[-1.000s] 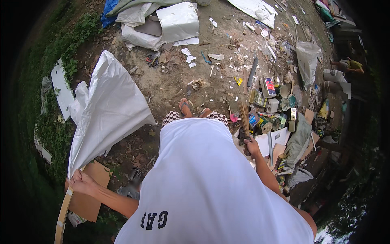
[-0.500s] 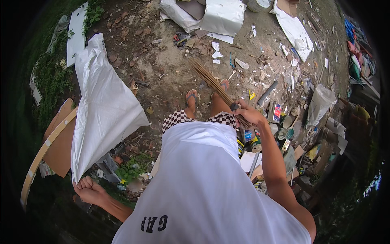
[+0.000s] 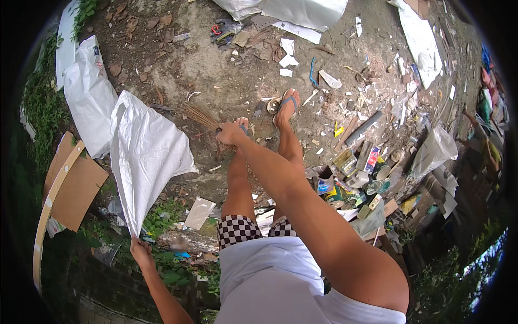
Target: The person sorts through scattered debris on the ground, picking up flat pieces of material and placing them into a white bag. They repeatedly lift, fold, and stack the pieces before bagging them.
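My left hand [image 3: 141,251] grips the gathered lower corner of a white woven sack [image 3: 145,156], which hangs spread out to the left of my legs. In front of my feet, my right hand [image 3: 231,134] is closed round the bound end of a stick broom [image 3: 198,116]. Its thin brown bristles point away to the left, close to the dirt ground. Behind the held sack lies another white sack [image 3: 89,97] along the plants. My fingers partly hide the broom's grip.
Cans and boxes [image 3: 350,173] are heaped right of my legs, beside a clear plastic bag [image 3: 434,151]. A dark tube [image 3: 364,127] and paper scraps litter the dirt. Brown board [image 3: 81,189] and a curved wooden strip [image 3: 54,202] stand at left. White sheeting [image 3: 307,11] lies at the far side.
My right hand has swung the broom left and down, from beside my right hip to in front of my feet. My left hand has shifted slightly right with the sack.
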The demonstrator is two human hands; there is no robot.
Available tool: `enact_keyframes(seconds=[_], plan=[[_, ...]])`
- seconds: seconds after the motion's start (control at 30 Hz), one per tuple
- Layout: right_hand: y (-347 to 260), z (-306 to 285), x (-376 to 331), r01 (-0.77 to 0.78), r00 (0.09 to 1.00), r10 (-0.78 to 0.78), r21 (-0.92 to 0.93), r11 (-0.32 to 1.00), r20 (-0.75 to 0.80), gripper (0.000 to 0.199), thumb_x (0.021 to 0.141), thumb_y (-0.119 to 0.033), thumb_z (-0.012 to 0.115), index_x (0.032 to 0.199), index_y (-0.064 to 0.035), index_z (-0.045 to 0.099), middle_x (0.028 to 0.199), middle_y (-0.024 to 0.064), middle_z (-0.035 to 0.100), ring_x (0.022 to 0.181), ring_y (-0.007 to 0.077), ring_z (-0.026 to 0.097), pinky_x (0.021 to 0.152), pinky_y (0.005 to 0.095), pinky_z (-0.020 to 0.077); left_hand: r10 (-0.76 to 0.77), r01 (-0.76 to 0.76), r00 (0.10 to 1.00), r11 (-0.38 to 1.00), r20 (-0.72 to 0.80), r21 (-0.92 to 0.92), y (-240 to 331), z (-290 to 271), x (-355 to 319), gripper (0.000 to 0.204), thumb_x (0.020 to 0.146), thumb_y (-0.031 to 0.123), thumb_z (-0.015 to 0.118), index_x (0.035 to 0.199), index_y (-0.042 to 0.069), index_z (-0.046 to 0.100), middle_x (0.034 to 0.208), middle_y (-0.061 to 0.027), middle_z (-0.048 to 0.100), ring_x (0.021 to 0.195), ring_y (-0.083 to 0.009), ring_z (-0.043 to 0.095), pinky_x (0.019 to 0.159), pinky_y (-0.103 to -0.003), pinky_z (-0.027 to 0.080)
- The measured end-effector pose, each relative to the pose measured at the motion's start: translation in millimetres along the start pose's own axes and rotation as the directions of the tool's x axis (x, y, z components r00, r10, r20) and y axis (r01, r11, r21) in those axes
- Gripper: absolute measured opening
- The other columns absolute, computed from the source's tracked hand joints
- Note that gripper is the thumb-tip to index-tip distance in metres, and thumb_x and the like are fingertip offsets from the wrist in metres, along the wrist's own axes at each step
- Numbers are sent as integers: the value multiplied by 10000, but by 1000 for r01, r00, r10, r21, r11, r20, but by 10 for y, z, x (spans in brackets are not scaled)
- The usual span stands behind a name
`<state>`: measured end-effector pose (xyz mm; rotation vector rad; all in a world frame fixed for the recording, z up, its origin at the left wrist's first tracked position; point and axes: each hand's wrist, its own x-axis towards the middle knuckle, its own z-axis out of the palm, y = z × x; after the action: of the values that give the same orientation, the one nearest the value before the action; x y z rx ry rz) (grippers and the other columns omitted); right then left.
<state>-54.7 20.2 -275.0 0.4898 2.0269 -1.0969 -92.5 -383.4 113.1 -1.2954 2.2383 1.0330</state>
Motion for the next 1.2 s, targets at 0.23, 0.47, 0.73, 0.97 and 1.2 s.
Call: enact_keyframes(seconds=[0.23,0.47,0.73,0.97,1.2], plan=[[1901,-1589,-892,-224,808,540,727,650,-235,599,848,-231,729,1421,-100,613,751,160,714,603,239,696,602,389,551,108,-201,961,903,254,379,239,1614,-243,375,1081,331,490,771,119,472,626,58,365,510,-69,335,482,-295,254],[2524,-2145,-1905,9,535,785,932,363,-311,649,929,-137,686,1537,-86,464,705,43,639,549,137,600,523,316,511,32,-80,983,960,179,268,348,1998,-323,338,1056,310,516,784,115,469,635,30,401,499,-94,353,489,-317,275],[1746,-1836,-2255,-126,877,464,877,465,-120,643,918,-226,713,1521,-145,507,686,55,646,626,151,652,650,328,537,239,-309,951,743,196,593,321,2273,-151,291,1019,197,524,915,-56,621,729,-78,613,564,-167,538,544,-363,406],[2243,-1850,-718,-47,791,247,348,936,-560,575,837,-291,747,1388,-155,655,846,207,742,894,325,725,850,409,554,494,-547,831,644,255,535,466,3008,270,199,926,51,531,973,-106,645,773,-135,670,619,-208,604,604,-398,471],[2677,-2348,-1736,-38,693,690,945,324,-208,621,922,-130,694,1509,-62,502,747,33,628,560,133,590,505,313,521,423,-419,899,760,112,497,269,2889,511,387,851,46,564,1210,-84,500,977,-168,627,818,-283,612,792,-390,488]])
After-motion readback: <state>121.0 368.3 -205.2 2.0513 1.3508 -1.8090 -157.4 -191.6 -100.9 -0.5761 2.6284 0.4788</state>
